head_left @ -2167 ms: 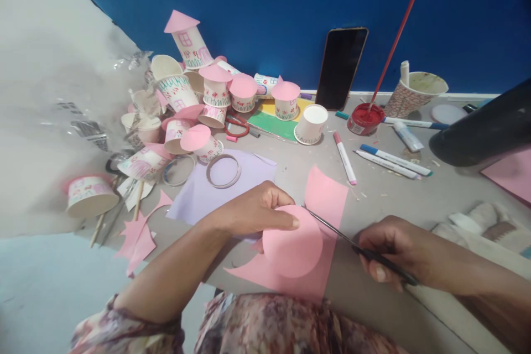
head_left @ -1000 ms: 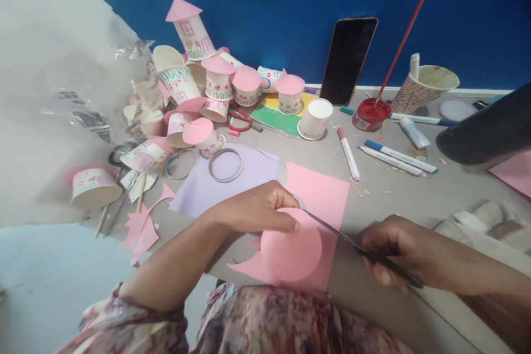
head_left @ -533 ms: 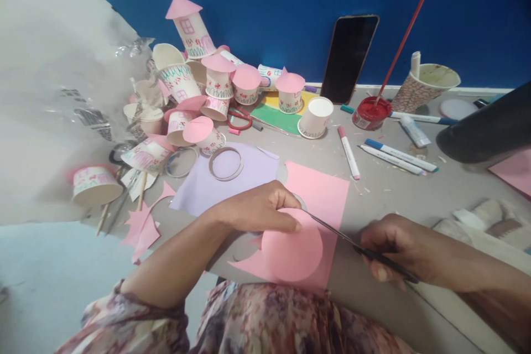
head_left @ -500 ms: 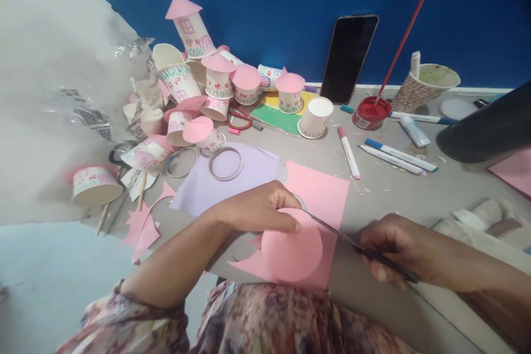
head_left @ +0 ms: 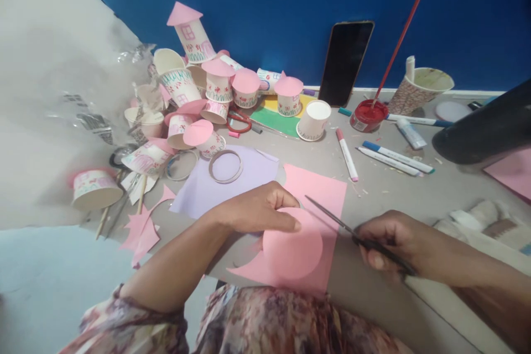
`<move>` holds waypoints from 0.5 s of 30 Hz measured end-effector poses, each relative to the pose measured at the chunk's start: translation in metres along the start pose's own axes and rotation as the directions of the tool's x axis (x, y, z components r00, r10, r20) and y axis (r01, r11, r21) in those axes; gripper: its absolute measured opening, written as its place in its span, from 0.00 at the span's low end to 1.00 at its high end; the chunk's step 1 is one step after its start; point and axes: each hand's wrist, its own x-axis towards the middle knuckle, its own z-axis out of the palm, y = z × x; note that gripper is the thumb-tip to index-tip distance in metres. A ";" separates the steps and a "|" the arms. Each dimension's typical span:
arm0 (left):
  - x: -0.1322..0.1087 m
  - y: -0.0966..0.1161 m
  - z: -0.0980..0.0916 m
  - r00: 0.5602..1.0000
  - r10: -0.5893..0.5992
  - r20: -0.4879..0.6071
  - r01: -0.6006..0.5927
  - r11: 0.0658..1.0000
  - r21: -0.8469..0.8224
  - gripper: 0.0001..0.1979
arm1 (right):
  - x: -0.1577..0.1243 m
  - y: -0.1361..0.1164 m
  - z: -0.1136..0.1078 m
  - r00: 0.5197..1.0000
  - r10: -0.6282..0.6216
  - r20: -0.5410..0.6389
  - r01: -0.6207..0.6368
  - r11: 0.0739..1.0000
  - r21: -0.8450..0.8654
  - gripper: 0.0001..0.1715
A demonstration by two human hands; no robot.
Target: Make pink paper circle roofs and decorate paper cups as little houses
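Note:
My left hand (head_left: pixel 265 207) pinches a round pink paper disc (head_left: pixel 293 249) at its upper left edge, thumb on top and fingers beneath. Under the disc lies a larger pink sheet (head_left: pixel 321 188) with a pointed, cut-away lower left side. In my right hand (head_left: pixel 392 243) are dark scissors (head_left: pixel 332 215), their blades slanting up and left over the sheet, the tip just right of my left fingers and apart from the disc. The blades look closed together. Beyond my left hand a lilac sheet (head_left: pixel 197 185) carries a tape ring (head_left: pixel 225 166).
Decorated paper cups (head_left: pixel 218 80) with pink roofs crowd the back left. Pink scraps (head_left: pixel 141 232) lie at left. Markers (head_left: pixel 346 155), a red paint jar (head_left: pixel 367 116), an upright phone (head_left: pixel 346 63), a patterned cup (head_left: pixel 418 88) and a dark cylinder (head_left: pixel 485 121) stand or lie toward the right.
The scissors' tip has moved up off the disc's edge, slightly away from my left fingers. My left hand still holds the disc in nearly the same spot.

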 end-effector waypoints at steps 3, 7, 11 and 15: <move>0.002 -0.002 0.001 0.997 -0.012 0.079 0.012 1.000 0.002 0.17 | 0.000 0.000 -0.001 0.990 -0.098 -0.106 0.108 0.990 0.090 0.34; 0.008 -0.007 0.003 0.993 0.036 -0.111 -0.045 0.995 -0.085 0.24 | 0.003 0.001 -0.003 0.952 -0.164 -0.259 0.193 0.977 0.093 0.38; 0.011 -0.009 0.006 0.964 0.120 -0.237 -0.153 0.981 -0.123 0.24 | 0.009 -0.001 -0.005 0.895 -0.180 -0.409 0.277 0.941 0.194 0.36; 0.010 -0.008 0.014 0.975 0.124 -0.182 -0.144 0.985 -0.097 0.24 | 0.013 -0.003 -0.001 0.827 -0.220 -0.518 0.380 0.897 0.226 0.32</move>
